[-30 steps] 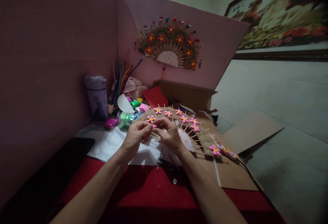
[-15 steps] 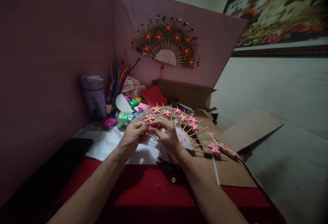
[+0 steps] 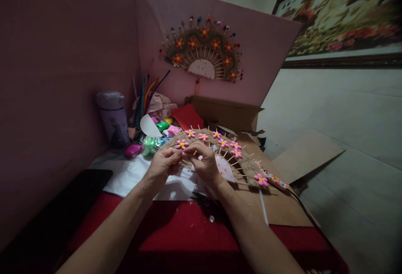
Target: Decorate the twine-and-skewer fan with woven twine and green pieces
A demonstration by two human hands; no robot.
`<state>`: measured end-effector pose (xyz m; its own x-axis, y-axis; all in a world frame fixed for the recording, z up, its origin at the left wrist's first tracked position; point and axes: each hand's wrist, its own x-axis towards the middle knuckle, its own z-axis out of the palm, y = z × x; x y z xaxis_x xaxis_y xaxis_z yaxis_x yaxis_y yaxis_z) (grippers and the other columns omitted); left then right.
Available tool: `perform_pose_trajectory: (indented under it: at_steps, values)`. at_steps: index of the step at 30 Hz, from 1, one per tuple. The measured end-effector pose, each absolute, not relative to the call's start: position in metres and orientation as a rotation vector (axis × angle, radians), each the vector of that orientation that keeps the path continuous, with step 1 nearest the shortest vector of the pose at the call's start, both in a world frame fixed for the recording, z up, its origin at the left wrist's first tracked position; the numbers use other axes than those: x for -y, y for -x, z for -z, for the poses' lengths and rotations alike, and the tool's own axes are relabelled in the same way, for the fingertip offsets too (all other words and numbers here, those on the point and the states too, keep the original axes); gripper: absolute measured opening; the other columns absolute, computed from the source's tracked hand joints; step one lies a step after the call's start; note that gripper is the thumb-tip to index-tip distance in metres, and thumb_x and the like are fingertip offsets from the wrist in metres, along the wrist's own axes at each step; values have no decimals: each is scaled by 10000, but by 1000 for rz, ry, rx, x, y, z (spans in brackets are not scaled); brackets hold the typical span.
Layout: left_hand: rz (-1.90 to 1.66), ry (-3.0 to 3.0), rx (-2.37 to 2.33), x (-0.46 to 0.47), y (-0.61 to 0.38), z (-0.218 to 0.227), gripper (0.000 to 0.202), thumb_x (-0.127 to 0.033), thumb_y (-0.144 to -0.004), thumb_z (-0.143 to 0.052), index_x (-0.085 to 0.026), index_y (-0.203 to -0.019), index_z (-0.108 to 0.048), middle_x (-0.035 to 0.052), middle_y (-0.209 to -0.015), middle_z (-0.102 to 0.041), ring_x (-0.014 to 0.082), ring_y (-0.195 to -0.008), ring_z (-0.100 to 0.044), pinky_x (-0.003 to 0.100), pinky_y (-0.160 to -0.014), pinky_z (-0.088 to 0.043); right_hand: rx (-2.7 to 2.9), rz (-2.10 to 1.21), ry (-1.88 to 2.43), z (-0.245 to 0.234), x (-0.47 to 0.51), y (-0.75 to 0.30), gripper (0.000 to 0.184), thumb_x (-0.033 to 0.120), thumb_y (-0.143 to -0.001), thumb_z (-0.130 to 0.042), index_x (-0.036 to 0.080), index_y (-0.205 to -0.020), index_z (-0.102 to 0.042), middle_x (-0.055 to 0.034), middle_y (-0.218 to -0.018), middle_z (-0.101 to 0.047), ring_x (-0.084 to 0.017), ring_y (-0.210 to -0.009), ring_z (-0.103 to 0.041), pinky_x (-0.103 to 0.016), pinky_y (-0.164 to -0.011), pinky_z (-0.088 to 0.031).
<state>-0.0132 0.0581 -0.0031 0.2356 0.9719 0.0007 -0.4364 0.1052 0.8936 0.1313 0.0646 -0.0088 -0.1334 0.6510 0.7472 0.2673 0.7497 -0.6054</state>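
My left hand and my right hand meet with their fingertips pinched together. Between them shows a bit of a small pink clay piece, mostly hidden by the fingers. Just behind my hands lies a fan-shaped craft of brown twine and thin sticks. Pink flowers with yellow centres sit along its arc, one of them a pink flower at the right end. A pale dotted half-circle forms its inner part, partly covered by my right hand.
Bags of coloured clay and a purple tumbler stand at the left back. Scissors lie below my right wrist. A glue gun with a cord rests on cardboard at right. A finished fan hangs on the pink board.
My fingertips have shifted slightly around the pink piece, and less of it shows now. The whole view has moved a little; the fan-shaped craft stays in place.
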Motion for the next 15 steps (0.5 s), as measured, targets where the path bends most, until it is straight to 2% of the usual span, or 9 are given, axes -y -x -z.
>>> perform_pose_trajectory:
  at_steps: [15]
  values:
    - [-1205,-1031,-771,-62,12,7,383,-401,-541,-815,-120,-604,-561,-40,-496,-491,38,-391,-371,168,-374,-265,2002,-35,660,4,-65,-143,146,96,-827,-523,192,-886,-616,-50,-815,-634,-177,-798,-577,-308,-675,-483]
